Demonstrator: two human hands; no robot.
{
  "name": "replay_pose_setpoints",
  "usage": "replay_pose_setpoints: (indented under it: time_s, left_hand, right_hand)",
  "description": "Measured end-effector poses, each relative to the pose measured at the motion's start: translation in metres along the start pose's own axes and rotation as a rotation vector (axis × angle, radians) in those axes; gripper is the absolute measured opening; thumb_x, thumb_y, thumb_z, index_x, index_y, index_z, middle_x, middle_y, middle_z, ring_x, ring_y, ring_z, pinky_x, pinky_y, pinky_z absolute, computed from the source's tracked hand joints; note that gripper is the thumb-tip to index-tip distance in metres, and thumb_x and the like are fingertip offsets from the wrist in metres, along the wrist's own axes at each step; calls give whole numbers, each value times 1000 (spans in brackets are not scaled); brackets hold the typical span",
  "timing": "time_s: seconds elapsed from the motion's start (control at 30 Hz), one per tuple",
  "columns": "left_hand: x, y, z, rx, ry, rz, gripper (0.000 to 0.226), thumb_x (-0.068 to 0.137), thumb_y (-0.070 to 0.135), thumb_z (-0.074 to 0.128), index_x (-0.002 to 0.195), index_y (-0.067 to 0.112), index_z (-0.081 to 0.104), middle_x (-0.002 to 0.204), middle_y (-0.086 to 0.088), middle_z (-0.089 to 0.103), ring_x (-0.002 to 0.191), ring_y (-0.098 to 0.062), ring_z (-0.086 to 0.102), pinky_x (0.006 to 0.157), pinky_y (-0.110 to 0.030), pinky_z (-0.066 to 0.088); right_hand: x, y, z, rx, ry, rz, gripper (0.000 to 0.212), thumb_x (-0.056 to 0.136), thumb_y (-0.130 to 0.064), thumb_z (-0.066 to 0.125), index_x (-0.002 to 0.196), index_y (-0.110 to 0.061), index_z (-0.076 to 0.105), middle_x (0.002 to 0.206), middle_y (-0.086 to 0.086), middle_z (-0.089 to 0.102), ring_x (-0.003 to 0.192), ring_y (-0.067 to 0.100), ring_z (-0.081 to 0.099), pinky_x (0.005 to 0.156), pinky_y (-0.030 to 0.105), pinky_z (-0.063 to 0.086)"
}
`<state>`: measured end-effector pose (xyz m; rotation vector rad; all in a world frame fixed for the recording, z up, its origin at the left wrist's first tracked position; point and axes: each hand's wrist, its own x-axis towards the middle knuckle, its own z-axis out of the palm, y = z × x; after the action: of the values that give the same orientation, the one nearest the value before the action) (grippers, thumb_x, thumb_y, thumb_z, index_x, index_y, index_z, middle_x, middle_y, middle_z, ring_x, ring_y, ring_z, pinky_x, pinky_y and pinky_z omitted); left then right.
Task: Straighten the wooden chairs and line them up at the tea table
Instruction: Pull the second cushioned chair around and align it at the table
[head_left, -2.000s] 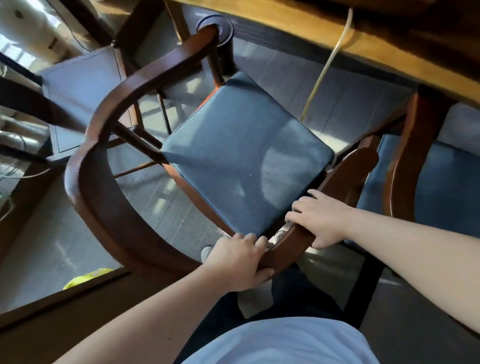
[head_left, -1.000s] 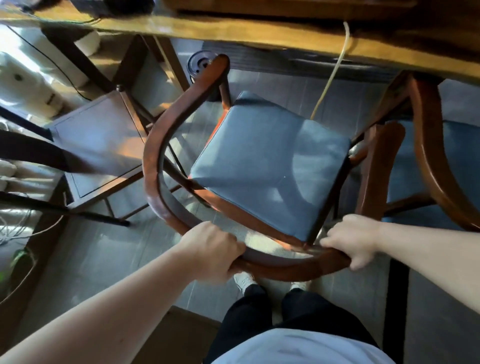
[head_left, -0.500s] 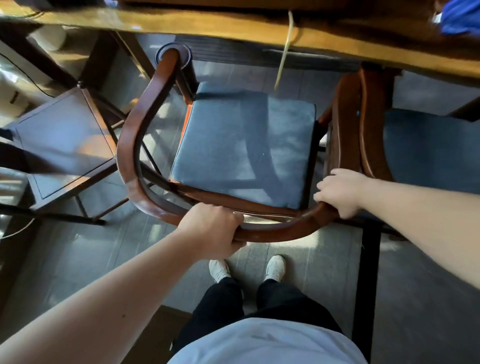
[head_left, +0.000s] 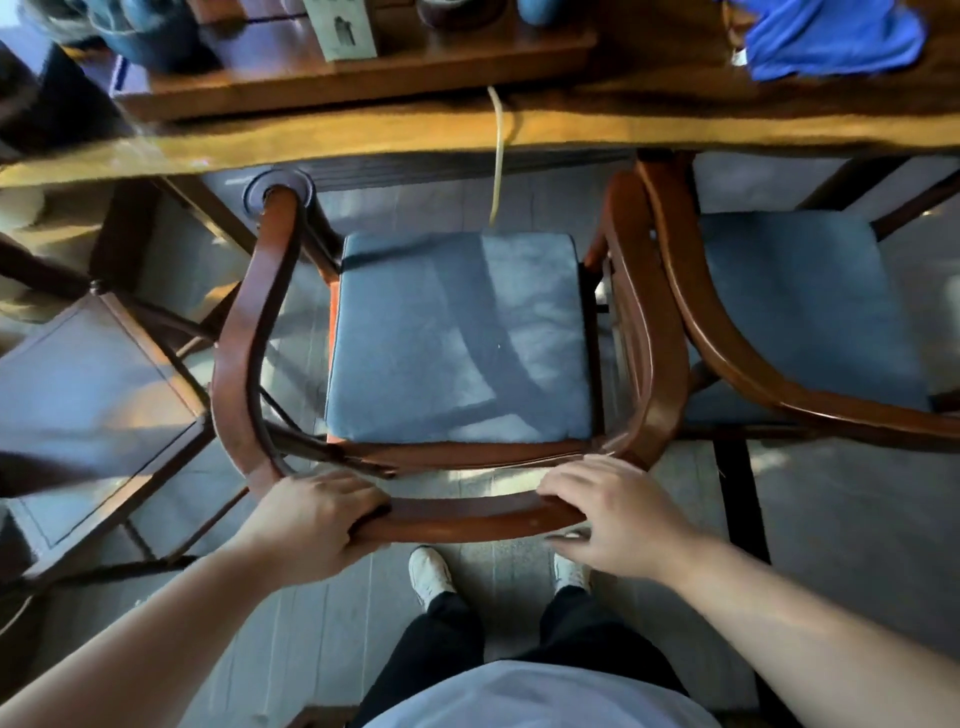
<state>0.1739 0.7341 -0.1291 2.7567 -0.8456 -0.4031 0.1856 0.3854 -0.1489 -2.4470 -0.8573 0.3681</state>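
Note:
A wooden chair (head_left: 249, 332) with a curved back rail and a blue seat cushion (head_left: 457, 338) stands square to the tea table (head_left: 363, 140), its front under the table edge. My left hand (head_left: 317, 519) grips the back rail at its left bend. My right hand (head_left: 613, 514) rests on the rail's right part, fingers spread over the wood. A second wooden chair (head_left: 727, 358) with a blue cushion stands close on the right, its arm beside the first chair's arm.
A dark wooden stool (head_left: 88, 395) stands at the left. A pale cord (head_left: 498, 156) hangs from the table edge above the cushion. A blue cloth (head_left: 831, 36) and tea ware lie on the table. My feet (head_left: 431, 571) stand behind the chair.
The chair has turned from a skewed angle to face the table squarely and moved closer to it. My right hand has shifted from the right arm onto the back rail.

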Motion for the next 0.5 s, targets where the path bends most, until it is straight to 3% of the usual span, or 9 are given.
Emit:
replay_pose_setpoints:
  time_s: [0.13, 0.27, 0.5]
  left_hand:
    - [-10, -36, -4, -59, -49, 0, 37, 75, 61, 60, 101, 36, 64, 88, 16, 69, 78, -10, 65, 58, -29, 55]
    - [-15, -46, 0, -82, -9, 27, 34, 75, 58, 62, 95, 31, 67, 80, 14, 70, 70, -12, 66, 54, -26, 52]
    - [-4, -34, 0, -86, 116, -53, 35, 66, 57, 59, 77, 26, 71, 62, 11, 67, 55, -15, 64, 46, -24, 49]
  right_hand:
    - [15, -21, 19, -84, 121, 43, 35, 70, -56, 70, 83, -24, 65, 79, -10, 68, 73, 16, 63, 68, 35, 52]
    - [15, -9, 22, -183, 173, -46, 44, 82, -66, 62, 72, -23, 60, 67, -10, 60, 61, 15, 60, 53, 32, 47]
    - [26, 10, 12, -188, 177, -154, 43, 85, -66, 59, 75, -25, 62, 67, -10, 62, 63, 14, 62, 52, 32, 50]
